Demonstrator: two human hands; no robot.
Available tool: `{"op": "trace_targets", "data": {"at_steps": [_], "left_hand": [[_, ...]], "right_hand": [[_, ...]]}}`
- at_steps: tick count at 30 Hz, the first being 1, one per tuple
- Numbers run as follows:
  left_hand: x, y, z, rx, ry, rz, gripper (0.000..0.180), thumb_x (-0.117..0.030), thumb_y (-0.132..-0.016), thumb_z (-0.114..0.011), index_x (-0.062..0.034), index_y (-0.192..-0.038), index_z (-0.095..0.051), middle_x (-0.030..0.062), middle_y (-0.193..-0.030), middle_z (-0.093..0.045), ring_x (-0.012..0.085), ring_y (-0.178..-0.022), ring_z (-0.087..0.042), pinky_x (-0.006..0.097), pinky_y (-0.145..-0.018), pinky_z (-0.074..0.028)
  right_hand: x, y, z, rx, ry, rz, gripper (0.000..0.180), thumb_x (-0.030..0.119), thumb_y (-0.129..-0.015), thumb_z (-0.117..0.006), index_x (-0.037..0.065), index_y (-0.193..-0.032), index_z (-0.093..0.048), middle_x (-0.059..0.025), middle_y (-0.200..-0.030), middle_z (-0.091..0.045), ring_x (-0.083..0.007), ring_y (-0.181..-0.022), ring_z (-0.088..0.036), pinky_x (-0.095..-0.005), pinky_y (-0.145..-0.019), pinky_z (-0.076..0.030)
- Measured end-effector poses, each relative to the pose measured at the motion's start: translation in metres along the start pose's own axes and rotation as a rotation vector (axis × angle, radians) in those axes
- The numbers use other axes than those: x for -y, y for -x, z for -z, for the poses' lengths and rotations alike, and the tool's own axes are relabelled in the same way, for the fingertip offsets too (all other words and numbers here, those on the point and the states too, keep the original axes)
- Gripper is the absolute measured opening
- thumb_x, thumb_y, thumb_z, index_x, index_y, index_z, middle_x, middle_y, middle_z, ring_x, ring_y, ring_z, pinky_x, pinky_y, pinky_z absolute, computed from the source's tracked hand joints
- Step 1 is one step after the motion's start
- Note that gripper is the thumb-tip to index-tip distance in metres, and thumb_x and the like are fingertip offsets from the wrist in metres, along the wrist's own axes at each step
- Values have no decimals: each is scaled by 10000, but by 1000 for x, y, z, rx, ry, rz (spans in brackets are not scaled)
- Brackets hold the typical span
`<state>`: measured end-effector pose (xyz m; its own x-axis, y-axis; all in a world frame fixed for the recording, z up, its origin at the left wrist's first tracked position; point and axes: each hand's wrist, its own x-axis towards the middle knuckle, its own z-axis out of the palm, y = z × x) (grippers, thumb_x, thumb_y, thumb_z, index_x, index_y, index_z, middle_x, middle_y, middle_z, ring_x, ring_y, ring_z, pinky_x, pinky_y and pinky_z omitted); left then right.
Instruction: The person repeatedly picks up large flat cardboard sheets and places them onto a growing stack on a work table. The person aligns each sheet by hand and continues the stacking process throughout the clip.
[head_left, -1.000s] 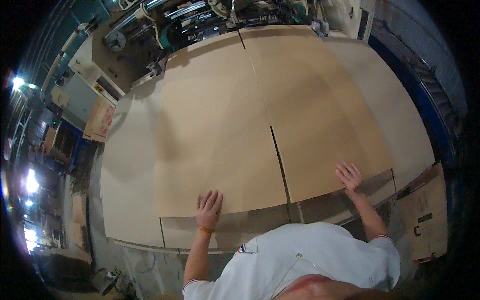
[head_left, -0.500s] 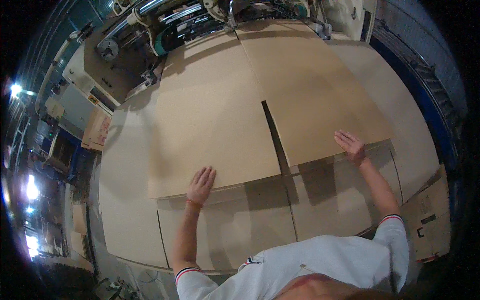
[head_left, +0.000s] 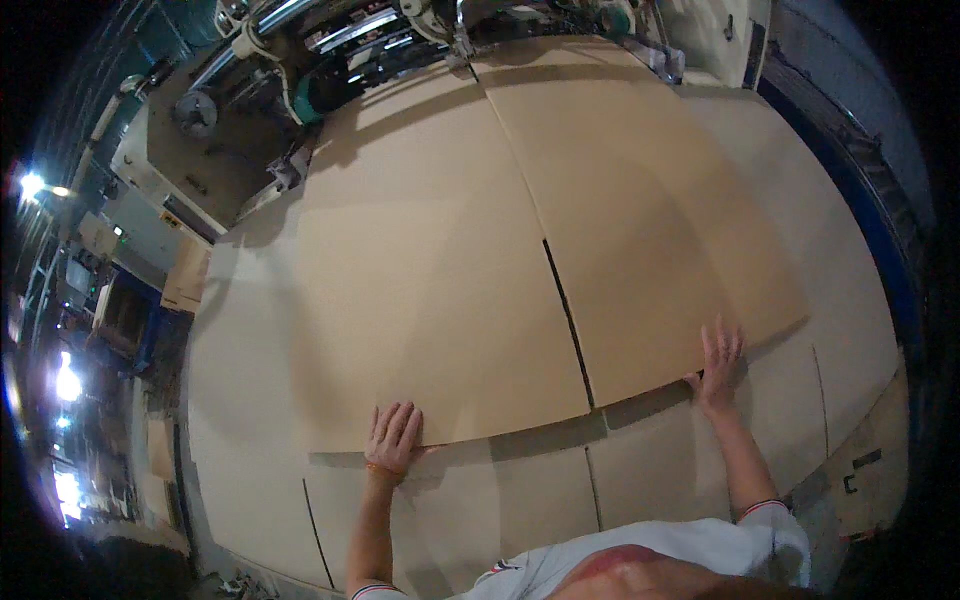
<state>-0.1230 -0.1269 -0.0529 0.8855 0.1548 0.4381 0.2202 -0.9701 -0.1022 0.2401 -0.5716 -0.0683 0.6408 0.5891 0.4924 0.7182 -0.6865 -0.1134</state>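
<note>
A large brown cardboard sheet (head_left: 420,270) lies before me, split at its near side by a narrow dark slot (head_left: 568,320). My left hand (head_left: 393,435) is on the near edge of its left panel, fingers lying flat on top and thumb out along the edge. At the near edge of the right panel (head_left: 660,250), my right hand (head_left: 718,370) rests with its fingers stretched and spread on the board, thumb at the rim. Whether either thumb reaches beneath the edge is hard to make out.
Beneath lies a wider, paler cardboard sheet (head_left: 240,420) with its own slits. A machine with rollers (head_left: 370,35) stands at the far edge, its housing (head_left: 190,165) at the far left. A blue rail (head_left: 850,190) runs along the right, above another carton (head_left: 865,480).
The slot between the two panels has narrowed, and their near edges now line up more closely. My right hand's fingers have turned to point away from me. The whole view has shifted somewhat.
</note>
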Motion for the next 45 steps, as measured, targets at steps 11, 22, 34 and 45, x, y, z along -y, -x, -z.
{"op": "trace_targets", "data": {"at_steps": [11, 22, 34, 45], "left_hand": [[70, -81, -24, -51, -151, -155, 794, -629, -666, -707, -96, -1236, -561, 102, -1261, -585, 296, -1142, -569, 570, -1040, -346], [100, -127, -45, -140, -162, -219, 779, -626, -697, -676, -119, -1272, -535, 86, -1291, -572, 286, -1135, -572, 548, -1023, -374], [187, -277, -119, -187, -228, -221, 743, -434, -675, -766, -104, -1293, -517, 104, -1275, -559, 313, -1170, -531, 533, -1030, -378], [177, -288, -137, -102, -286, 63, 821, -452, -779, -677, -139, -1449, -321, 80, -1486, -345, 296, -1383, -292, 578, -1135, -155]], "right_hand": [[-3, -96, -51, -316, 42, 95, 694, 684, -921, -226, 163, -1232, -564, -90, -1487, -347, -394, -1383, -215, -571, -1088, -146], [-12, -149, -74, -385, 14, 81, 714, 701, -907, -234, 141, -1220, -550, -97, -1496, -329, -419, -1376, -222, -596, -1082, -134], [-28, -306, -163, -363, 38, 39, 685, 679, -889, -337, 172, -1324, -487, -95, -1527, -262, -424, -1404, -158, -643, -1090, -77], [-13, -335, -177, -436, -25, 53, 757, 620, -909, -384, 192, -1505, -198, -97, -1581, -85, -388, -1430, -109, -608, -1119, -104]]}}
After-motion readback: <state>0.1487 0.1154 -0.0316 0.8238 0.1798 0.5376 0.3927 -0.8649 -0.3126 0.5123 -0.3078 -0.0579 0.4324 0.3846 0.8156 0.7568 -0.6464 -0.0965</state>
